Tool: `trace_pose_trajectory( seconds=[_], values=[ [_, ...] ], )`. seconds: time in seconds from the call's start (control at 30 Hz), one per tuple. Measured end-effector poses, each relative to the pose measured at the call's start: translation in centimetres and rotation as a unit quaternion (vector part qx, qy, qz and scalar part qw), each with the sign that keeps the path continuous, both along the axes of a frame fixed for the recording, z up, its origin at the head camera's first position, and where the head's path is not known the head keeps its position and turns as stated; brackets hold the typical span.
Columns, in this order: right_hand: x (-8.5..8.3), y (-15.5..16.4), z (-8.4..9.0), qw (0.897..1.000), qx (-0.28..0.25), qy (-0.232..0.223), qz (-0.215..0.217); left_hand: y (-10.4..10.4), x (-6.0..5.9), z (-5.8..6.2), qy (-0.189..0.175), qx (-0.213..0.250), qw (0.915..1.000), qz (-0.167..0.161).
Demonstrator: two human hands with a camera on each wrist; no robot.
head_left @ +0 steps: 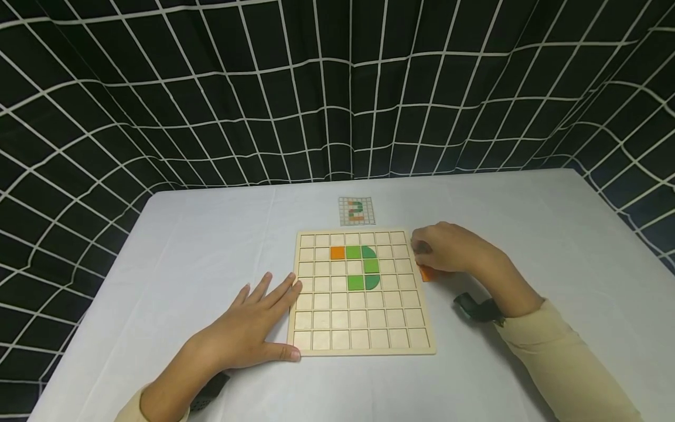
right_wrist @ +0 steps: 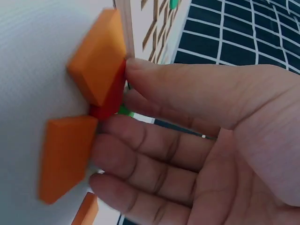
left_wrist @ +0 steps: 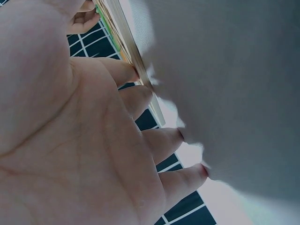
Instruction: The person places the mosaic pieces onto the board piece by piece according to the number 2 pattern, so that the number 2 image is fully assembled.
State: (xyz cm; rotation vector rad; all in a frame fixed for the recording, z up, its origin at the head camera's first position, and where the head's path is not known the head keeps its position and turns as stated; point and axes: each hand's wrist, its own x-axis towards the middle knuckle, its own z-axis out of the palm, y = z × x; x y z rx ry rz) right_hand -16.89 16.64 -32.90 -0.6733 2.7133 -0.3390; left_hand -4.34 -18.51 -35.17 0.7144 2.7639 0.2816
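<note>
With the left hand (head_left: 248, 328) flat, steadying the board (head_left: 361, 328), the right hand (head_left: 448, 249) pinched an orange tile (right_wrist: 98, 56); lifting it squarely seemed wise.

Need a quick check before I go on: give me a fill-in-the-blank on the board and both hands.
1. The left hand lies flat against the wooden board's ____ edge.
2. The right hand touches loose ____ pieces beside the board.
3. On the board, one orange tile sits beside ____ tiles.

Missing words: left; orange; green
</note>
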Motion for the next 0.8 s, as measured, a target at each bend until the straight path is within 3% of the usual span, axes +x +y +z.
trace_pose_trajectory(
  seconds=[0.13,0.3,0.4,0.6,0.8],
  values=[
    [0.1,0.0,0.0,0.999,0.021,-0.011,-0.022,0.0,0.1,0.0,0.001,0.001,1.0,0.001],
    [-0.1,0.3,-0.1,0.995,0.063,0.039,-0.06,-0.1,0.0,-0.1,0.004,0.003,1.0,-0.001],
    [-0.3,0.7,-0.2,0.994,0.06,0.053,-0.072,-0.1,0.0,-0.2,0.003,0.004,1.0,-0.004],
    [-0.3,1.1,0.2,1.0,-0.006,-0.012,-0.012,-0.1,-0.1,-0.1,0.0,0.002,1.0,-0.004],
    [-0.3,0.7,0.4,0.999,0.0,-0.034,0.008,-0.1,0.0,0.0,-0.003,0.005,1.0,0.0]
  ],
)
